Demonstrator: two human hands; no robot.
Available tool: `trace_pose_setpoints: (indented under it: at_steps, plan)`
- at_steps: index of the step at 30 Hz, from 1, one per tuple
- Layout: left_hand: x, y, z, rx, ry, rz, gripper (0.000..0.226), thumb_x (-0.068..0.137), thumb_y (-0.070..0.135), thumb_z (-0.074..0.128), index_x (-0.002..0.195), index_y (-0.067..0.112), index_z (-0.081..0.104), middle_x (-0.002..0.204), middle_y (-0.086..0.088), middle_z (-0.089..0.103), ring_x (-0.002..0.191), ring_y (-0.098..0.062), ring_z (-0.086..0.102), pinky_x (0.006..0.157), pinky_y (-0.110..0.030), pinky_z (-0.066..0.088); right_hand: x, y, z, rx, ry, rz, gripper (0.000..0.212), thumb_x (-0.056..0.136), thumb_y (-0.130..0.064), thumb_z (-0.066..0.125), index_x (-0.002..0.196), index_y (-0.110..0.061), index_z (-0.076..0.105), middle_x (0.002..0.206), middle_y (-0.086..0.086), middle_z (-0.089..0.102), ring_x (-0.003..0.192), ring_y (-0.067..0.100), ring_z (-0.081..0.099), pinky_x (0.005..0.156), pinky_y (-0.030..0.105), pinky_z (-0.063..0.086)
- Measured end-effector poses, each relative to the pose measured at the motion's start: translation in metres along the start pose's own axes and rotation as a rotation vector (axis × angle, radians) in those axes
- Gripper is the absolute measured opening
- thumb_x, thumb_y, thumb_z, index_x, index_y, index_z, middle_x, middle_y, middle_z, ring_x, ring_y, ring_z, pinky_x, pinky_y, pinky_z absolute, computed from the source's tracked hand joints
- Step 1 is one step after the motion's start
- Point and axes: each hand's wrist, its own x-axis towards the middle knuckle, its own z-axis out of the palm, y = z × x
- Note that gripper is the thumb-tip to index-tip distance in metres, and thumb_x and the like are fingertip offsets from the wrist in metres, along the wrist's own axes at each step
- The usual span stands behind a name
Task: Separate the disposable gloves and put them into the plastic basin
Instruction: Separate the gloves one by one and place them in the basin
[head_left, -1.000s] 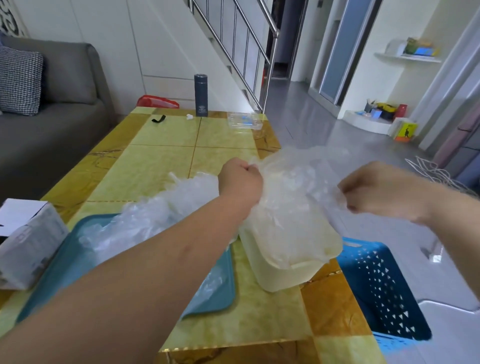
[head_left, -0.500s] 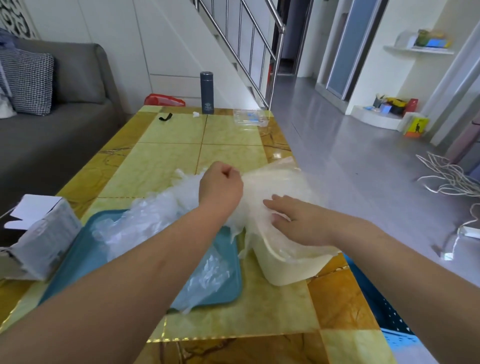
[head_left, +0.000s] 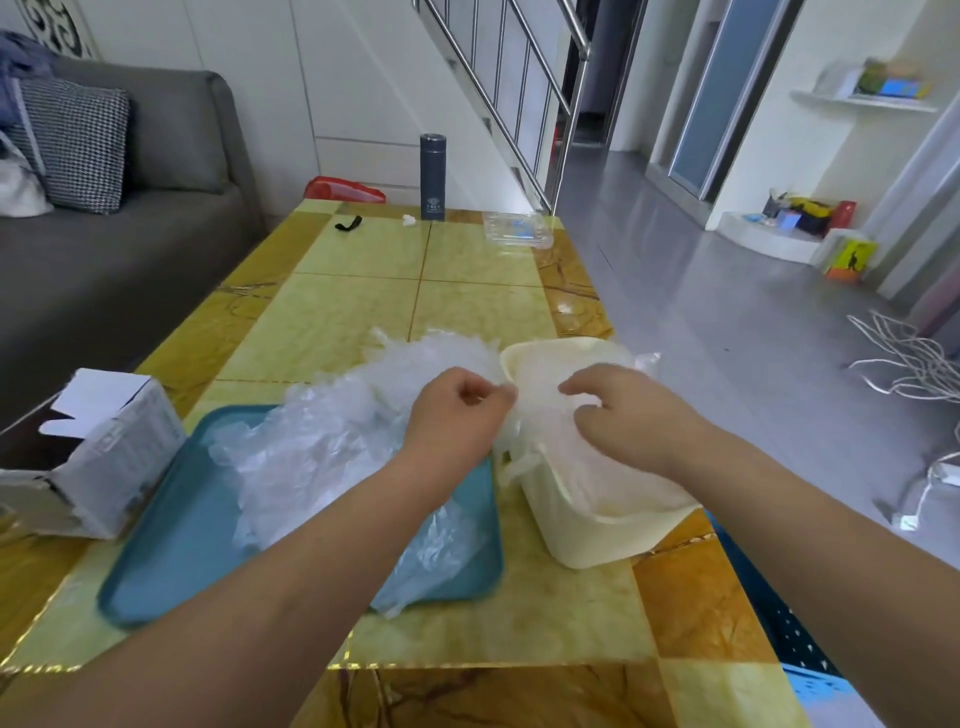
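Observation:
A heap of clear disposable gloves (head_left: 332, 431) lies on a teal tray (head_left: 171, 551) and spills toward a cream plastic basin (head_left: 602, 535) at the table's right edge. More clear gloves (head_left: 587, 467) fill the basin. My left hand (head_left: 457, 415) is curled at the basin's left rim, pinching thin glove film. My right hand (head_left: 623, 415) reaches over the basin with fingers bent, its tips on the film lying in the basin close to my left hand.
An opened white cardboard box (head_left: 98, 457) stands left of the tray. A dark flask (head_left: 432, 176), a clear plastic container (head_left: 517, 228) and a black clip (head_left: 348, 223) sit at the far end. A blue perforated basket (head_left: 779, 639) is on the floor right of the table.
A second ago both hands held a glove stretched in the air above the basin. They came down to it. My right hand then pressed flat; now its fingers bend beside my left hand.

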Motion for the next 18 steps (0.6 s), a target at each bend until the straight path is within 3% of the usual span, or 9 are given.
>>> trace_pose_setpoints:
  at_steps: [3, 5, 7, 9, 11, 13, 16, 18]
  plan:
    - [-0.007, 0.009, 0.006, 0.137, -0.089, 0.214, 0.01, 0.087, 0.031, 0.078, 0.086, 0.027, 0.07, 0.072, 0.006, 0.066, 0.062, -0.012, 0.063, 0.06, -0.03, 0.054, 0.002, 0.003, -0.011, -0.104, 0.141, -0.039, 0.042, 0.1, -0.024, 0.048, 0.139, -0.025, 0.062, 0.157, -0.003, 0.046, 0.149, 0.016, 0.032, 0.118, 0.038, 0.031]
    - [-0.012, 0.014, 0.012, 0.272, -0.151, 0.277, 0.011, 0.086, 0.03, 0.077, 0.078, 0.028, 0.07, 0.068, 0.01, 0.065, 0.062, -0.008, 0.062, 0.062, -0.025, 0.051, 0.003, 0.005, -0.011, -0.164, -0.015, 0.004, 0.046, 0.106, -0.027, 0.038, 0.15, -0.024, 0.051, 0.163, 0.005, 0.035, 0.155, 0.02, 0.018, 0.122, 0.036, 0.018]
    - [-0.017, 0.02, 0.02, 0.472, -0.182, 0.344, 0.016, 0.087, 0.037, 0.074, 0.076, 0.027, 0.069, 0.072, 0.009, 0.065, 0.069, -0.011, 0.063, 0.066, -0.028, 0.053, 0.0, 0.009, -0.006, -0.14, -0.167, 0.064, 0.048, 0.11, -0.029, 0.029, 0.155, -0.022, 0.042, 0.166, 0.007, 0.029, 0.155, 0.022, 0.017, 0.122, 0.034, 0.014]
    - [-0.022, 0.027, 0.026, 0.683, -0.165, 0.429, 0.017, 0.086, 0.043, 0.07, 0.086, 0.026, 0.069, 0.088, 0.008, 0.063, 0.086, -0.015, 0.061, 0.075, -0.033, 0.055, -0.003, 0.014, -0.003, -0.026, -0.226, 0.11, 0.048, 0.11, -0.035, 0.027, 0.148, -0.02, 0.051, 0.162, 0.006, 0.04, 0.149, 0.023, 0.033, 0.118, 0.037, 0.025]
    - [-0.025, 0.03, 0.033, 0.833, -0.12, 0.548, 0.028, 0.084, 0.042, 0.071, 0.105, 0.026, 0.064, 0.107, 0.006, 0.054, 0.102, -0.019, 0.05, 0.085, -0.039, 0.05, -0.003, 0.015, -0.002, 0.172, -0.254, 0.174, 0.048, 0.108, -0.045, 0.028, 0.131, -0.02, 0.063, 0.14, 0.004, 0.061, 0.127, 0.022, 0.055, 0.102, 0.034, 0.043]
    - [-0.027, 0.033, 0.037, 0.865, -0.15, 0.566, 0.038, 0.083, 0.035, 0.071, 0.115, 0.024, 0.055, 0.113, 0.005, 0.05, 0.108, -0.021, 0.045, 0.09, -0.04, 0.045, -0.004, 0.01, -0.001, 0.261, -0.304, 0.194, 0.045, 0.11, -0.046, 0.029, 0.127, -0.027, 0.066, 0.129, -0.003, 0.066, 0.116, 0.014, 0.06, 0.091, 0.029, 0.044]
    - [-0.033, 0.035, 0.034, 0.792, -0.237, 0.496, 0.016, 0.087, 0.031, 0.06, 0.1, 0.022, 0.062, 0.101, 0.004, 0.061, 0.106, -0.024, 0.052, 0.09, -0.041, 0.048, 0.003, 0.011, 0.006, 0.138, -0.387, 0.148, 0.036, 0.109, -0.031, 0.033, 0.124, -0.031, 0.065, 0.122, -0.009, 0.064, 0.117, 0.015, 0.056, 0.106, 0.036, 0.042]
    - [-0.033, 0.032, 0.028, 0.857, -0.282, 0.505, 0.023, 0.091, 0.037, 0.046, 0.074, 0.026, 0.058, 0.09, 0.004, 0.065, 0.117, -0.026, 0.056, 0.101, -0.043, 0.044, 0.007, 0.01, 0.013, 0.06, -0.461, 0.146, 0.026, 0.104, -0.027, 0.04, 0.116, -0.036, 0.061, 0.101, -0.016, 0.057, 0.108, 0.017, 0.052, 0.1, 0.035, 0.039]
